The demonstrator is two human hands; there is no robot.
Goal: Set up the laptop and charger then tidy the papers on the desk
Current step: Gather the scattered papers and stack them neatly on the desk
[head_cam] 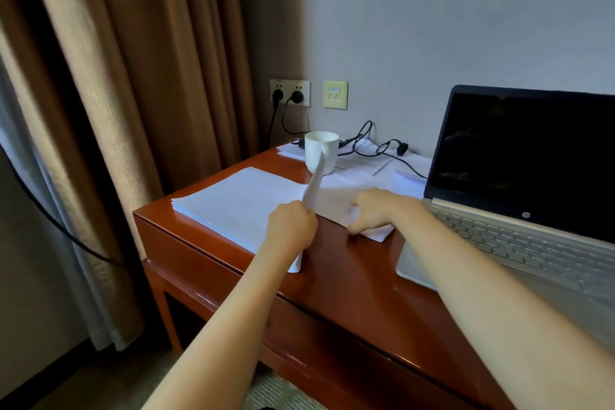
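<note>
**A:** Left grip (293,226) is fisted round a sheet (314,186), which stands up on edge above the fist, its lower end poking out underneath.

**B:** And the right grip (376,210), fingers curled, pinches a loose sheet (377,232) lying on the table (349,263), just left of the laptop (519,176).

**A:** Laptop's open, screen dark, on the table's right side.

**B:** Stack of papers (239,203) lies at the left end. A white mug (321,151) stands behind it, with the charger cable (382,150) trailing over more papers at the back and two plugs in the wall socket (290,93).
</note>
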